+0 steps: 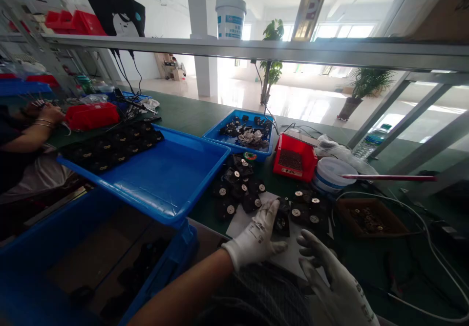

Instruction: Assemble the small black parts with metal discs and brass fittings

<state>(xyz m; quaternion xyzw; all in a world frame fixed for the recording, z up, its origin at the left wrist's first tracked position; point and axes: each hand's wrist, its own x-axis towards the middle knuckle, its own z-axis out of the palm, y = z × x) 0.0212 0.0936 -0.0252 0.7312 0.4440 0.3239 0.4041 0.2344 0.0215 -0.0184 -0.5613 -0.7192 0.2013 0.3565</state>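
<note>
My left hand, in a white work glove, lies with its fingers stretched and thumb apart beside a small black part. The fingertips reach the part's left side; whether they touch it I cannot tell. To the right, my right hand, gloved too, is open with its fingers spread and nothing in them. A white sheet lies beneath the black part. Several black parts with round silver discs cluster left of it. A second group of such parts sits just right of it.
An empty-looking blue tray carries rows of black parts at left. Beyond are a blue tray of pieces, a red bin of screws, a white tub and a brown tray. A co-worker's hands are far left.
</note>
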